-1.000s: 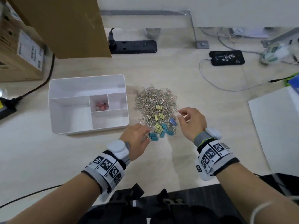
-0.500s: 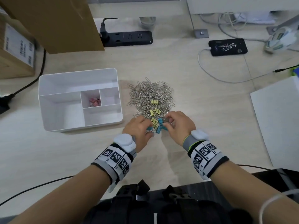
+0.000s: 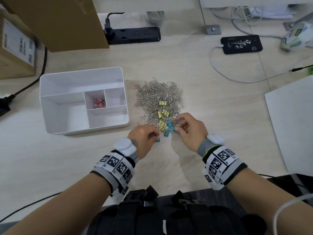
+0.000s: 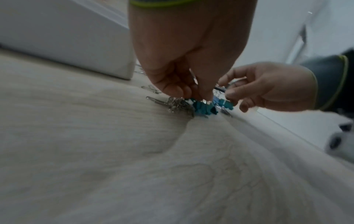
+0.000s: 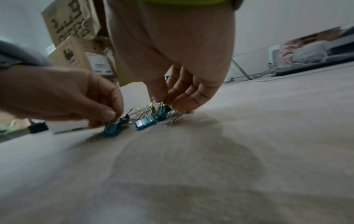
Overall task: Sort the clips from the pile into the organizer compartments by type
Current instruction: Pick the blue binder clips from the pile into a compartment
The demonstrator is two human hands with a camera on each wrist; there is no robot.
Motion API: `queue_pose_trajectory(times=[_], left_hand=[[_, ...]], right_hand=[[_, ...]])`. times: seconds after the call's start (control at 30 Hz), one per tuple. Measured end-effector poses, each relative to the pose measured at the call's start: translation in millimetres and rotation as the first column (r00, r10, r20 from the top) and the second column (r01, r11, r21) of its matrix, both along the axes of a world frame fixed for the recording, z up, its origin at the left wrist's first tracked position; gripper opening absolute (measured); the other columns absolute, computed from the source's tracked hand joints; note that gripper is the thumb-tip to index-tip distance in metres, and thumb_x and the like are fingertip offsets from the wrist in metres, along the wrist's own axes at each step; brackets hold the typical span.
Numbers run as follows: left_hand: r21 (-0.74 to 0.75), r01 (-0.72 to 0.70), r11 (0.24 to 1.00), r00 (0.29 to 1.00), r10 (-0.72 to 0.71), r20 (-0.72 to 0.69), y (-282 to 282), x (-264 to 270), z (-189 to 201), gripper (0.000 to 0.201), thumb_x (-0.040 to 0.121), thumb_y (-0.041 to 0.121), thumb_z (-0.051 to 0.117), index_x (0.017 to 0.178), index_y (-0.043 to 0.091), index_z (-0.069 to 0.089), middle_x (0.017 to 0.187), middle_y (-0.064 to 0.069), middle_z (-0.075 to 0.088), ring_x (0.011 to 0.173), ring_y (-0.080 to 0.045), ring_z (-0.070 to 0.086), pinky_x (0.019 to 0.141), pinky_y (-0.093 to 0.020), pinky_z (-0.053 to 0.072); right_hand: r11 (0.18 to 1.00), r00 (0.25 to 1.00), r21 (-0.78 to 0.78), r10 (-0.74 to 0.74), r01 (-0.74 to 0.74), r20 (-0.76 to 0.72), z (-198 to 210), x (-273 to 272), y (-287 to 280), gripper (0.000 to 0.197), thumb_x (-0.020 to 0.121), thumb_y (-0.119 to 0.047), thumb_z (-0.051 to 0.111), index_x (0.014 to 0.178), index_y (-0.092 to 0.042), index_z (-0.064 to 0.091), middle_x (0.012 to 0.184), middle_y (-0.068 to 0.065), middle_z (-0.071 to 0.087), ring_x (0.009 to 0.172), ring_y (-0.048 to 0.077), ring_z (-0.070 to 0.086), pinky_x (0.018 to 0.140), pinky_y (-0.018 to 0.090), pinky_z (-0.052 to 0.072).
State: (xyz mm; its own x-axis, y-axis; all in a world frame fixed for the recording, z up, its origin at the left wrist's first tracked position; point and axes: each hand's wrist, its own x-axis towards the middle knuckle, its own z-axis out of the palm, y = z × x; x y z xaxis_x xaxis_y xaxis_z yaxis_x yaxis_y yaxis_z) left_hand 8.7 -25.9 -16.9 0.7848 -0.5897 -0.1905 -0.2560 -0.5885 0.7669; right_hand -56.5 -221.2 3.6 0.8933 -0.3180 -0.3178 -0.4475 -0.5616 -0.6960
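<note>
— So, how far along are you?

— Barely started, I'd judge. Only the small middle compartment of the organizer [image 3: 81, 78] holds anything, a few pink clips [image 3: 99, 103]; its other compartments look bare. The pile [image 3: 158, 99] of silver paper clips lies just beside the organizer at its 3 o'clock, with yellow binder clips [image 3: 163, 112] on top and the blue binder clips [image 3: 168, 128] at its 6 o'clock edge.

— What are your hands doing?

— My left hand [image 3: 144, 141] is curled at the pile's 7 o'clock corner, fingertips pinching a blue clip [image 4: 203, 108] that rests on the surface [image 3: 211, 99]. My right hand [image 3: 189, 131] is at the 5 o'clock corner, thumb and forefinger closed on another blue clip [image 5: 162, 112] tangled among paper clips.

— Anything in the way?

— Nothing between pile and organizer. Loose paper clips may cling to whatever I lift, I reckon. Farther off: a power strip [image 3: 135, 35] at 12 o'clock, a phone [image 3: 241, 44] on its cable at 1 o'clock, cardboard boxes [image 3: 55, 22] at 10 and 11 o'clock, a white board [image 3: 293, 119] at 3 o'clock.
</note>
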Motion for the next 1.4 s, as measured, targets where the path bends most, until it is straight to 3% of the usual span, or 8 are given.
queue_pose_trajectory(times=[0.13, 0.37, 0.47, 0.7, 0.83, 1.07, 1.27, 1.4], left_hand=[[-0.061, -0.246, 0.967, 0.908, 0.209, -0.363, 3.7, 2.2, 10.9, 0.016, 0.084, 0.007, 0.076, 0.076, 0.021, 0.072, 0.071, 0.008, 0.068, 0.057, 0.003, 0.054, 0.058, -0.011, 0.046], [-0.139, -0.562, 0.816, 0.485, 0.189, -0.854, 11.0, 7.7, 24.1, 0.015, 0.096, -0.001, 0.053, 0.083, 0.002, 0.059, 0.096, -0.016, 0.069, 0.084, -0.028, 0.063, 0.071, -0.027, 0.057], [-0.124, -0.594, 0.795, 0.382, 0.143, -0.913, 11.4, 6.5, 28.2, 0.013, 0.098, 0.0, 0.05, 0.087, 0.0, 0.056, 0.113, -0.021, 0.066, 0.095, -0.03, 0.065, 0.076, -0.029, 0.059], [-0.044, -0.682, 0.73, 0.203, 0.131, -0.97, 5.2, 7.8, 35.9, 0.014, 0.099, -0.001, 0.044, 0.1, 0.008, 0.054, 0.088, -0.015, 0.072, 0.07, -0.027, 0.07, 0.066, -0.035, 0.062], [0.012, -0.685, 0.728, 0.107, 0.117, -0.987, 0.3, 10.0, 41.9, 0.026, 0.101, 0.027, 0.044, 0.098, 0.009, 0.062, 0.091, -0.013, 0.066, 0.071, -0.021, 0.067, 0.067, -0.035, 0.061], [0.126, -0.636, 0.761, 0.177, 0.303, -0.936, 7.6, 12.7, 34.0, 0.035, 0.1, 0.044, 0.049, 0.086, 0.012, 0.056, 0.062, -0.004, 0.05, 0.042, -0.01, 0.046, 0.036, -0.016, 0.04], [0.137, -0.711, 0.689, 0.093, 0.286, -0.954, 22.4, 13.5, 33.3, 0.045, 0.096, 0.048, 0.052, 0.065, 0.014, 0.048, 0.059, -0.004, 0.054, 0.051, -0.016, 0.055, 0.043, -0.02, 0.05], [0.132, -0.646, 0.752, 0.211, 0.341, -0.916, 23.1, 12.8, 31.0, 0.033, 0.099, 0.038, 0.053, 0.074, 0.017, 0.047, 0.057, 0.002, 0.052, 0.044, -0.009, 0.043, 0.037, -0.016, 0.036]], right_hand=[[0.975, 0.991, 0.181, -0.134, 0.13, 0.013, 5.4, 2.0, -7.0, 0.019, 0.083, -0.013, 0.068, 0.09, -0.029, 0.063, 0.071, -0.008, 0.063, 0.066, 0.012, 0.058, 0.068, 0.031, 0.052], [0.896, 0.979, 0.407, -0.205, 0.178, 0.022, 18.9, 7.9, -7.8, 0.021, 0.085, 0.001, 0.065, 0.087, -0.02, 0.063, 0.07, 0.01, 0.057, 0.068, 0.022, 0.057, 0.072, 0.042, 0.057], [0.872, 0.976, 0.451, -0.218, 0.192, 0.006, 21.0, 10.2, -4.5, 0.022, 0.085, 0.003, 0.065, 0.088, -0.019, 0.064, 0.07, 0.007, 0.058, 0.066, 0.02, 0.057, 0.069, 0.039, 0.056], [0.9, 0.989, 0.431, -0.119, 0.07, 0.088, 37.3, 20.4, 17.8, 0.034, 0.079, 0.003, 0.07, 0.088, -0.028, 0.062, 0.085, 0.001, 0.061, 0.074, 0.015, 0.058, 0.071, 0.025, 0.054], [0.921, 0.988, 0.379, 0.04, -0.095, 0.15, 47.5, 20.6, 47.5, 0.031, 0.074, 0.0, 0.074, 0.092, -0.023, 0.064, 0.089, -0.001, 0.064, 0.078, 0.007, 0.059, 0.07, 0.015, 0.048], [0.984, 0.955, 0.07, 0.138, -0.162, 0.264, 38.4, 30.6, 56.5, 0.013, 0.08, -0.016, 0.069, 0.093, -0.016, 0.066, 0.091, -0.001, 0.06, 0.081, 0.017, 0.059, 0.074, 0.034, 0.051], [0.93, 0.947, -0.233, 0.311, -0.285, 0.085, 4.7, 32.4, 47.9, 0.029, 0.081, -0.01, 0.065, 0.108, -0.02, 0.065, 0.104, 0.003, 0.059, 0.095, 0.024, 0.055, 0.077, 0.031, 0.045], [0.847, 0.886, -0.348, 0.455, -0.401, 0.086, -6.4, 32.1, 57.0, 0.038, 0.07, -0.005, 0.073, 0.105, -0.016, 0.065, 0.095, 0.007, 0.057, 0.085, 0.031, 0.055, 0.067, 0.038, 0.05]])
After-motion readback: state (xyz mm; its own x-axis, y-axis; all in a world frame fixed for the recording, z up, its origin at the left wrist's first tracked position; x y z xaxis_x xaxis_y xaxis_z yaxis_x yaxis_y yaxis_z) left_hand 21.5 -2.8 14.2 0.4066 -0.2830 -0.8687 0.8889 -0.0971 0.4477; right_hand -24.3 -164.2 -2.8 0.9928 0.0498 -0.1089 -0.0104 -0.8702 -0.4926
